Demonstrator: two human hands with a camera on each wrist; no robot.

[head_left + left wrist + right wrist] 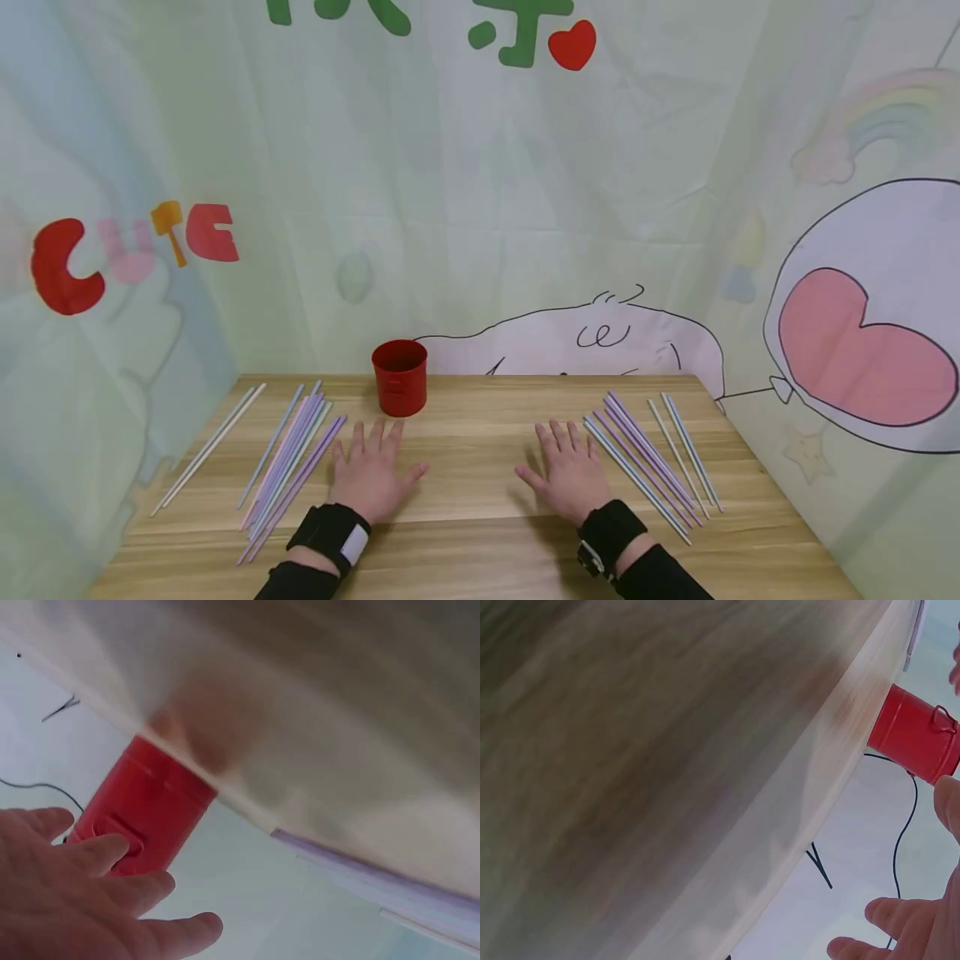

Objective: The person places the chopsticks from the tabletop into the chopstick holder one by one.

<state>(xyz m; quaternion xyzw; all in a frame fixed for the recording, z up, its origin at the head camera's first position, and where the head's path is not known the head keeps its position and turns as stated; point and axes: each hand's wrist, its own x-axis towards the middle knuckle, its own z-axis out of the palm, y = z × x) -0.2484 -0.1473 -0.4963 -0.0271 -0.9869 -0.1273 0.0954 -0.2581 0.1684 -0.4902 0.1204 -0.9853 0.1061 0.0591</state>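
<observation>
Palm down over the wooden table, my left hand has its fingers spread and holds nothing. Just beyond its fingertips stands a red bucket, upright near the back edge; the left wrist view shows the bucket past the fingers. Left of that hand lies a fanned bundle of purple, pink and pale blue sticks. My right hand is also spread palm down, with nothing in it. To its right lie several purple and pale blue sticks. Whether the palms touch the wood, I cannot tell.
Two whitish sticks lie at the table's far left. A pale stick and blue sticks lie near the right edge. Printed cloth hangs behind and beside the wooden table.
</observation>
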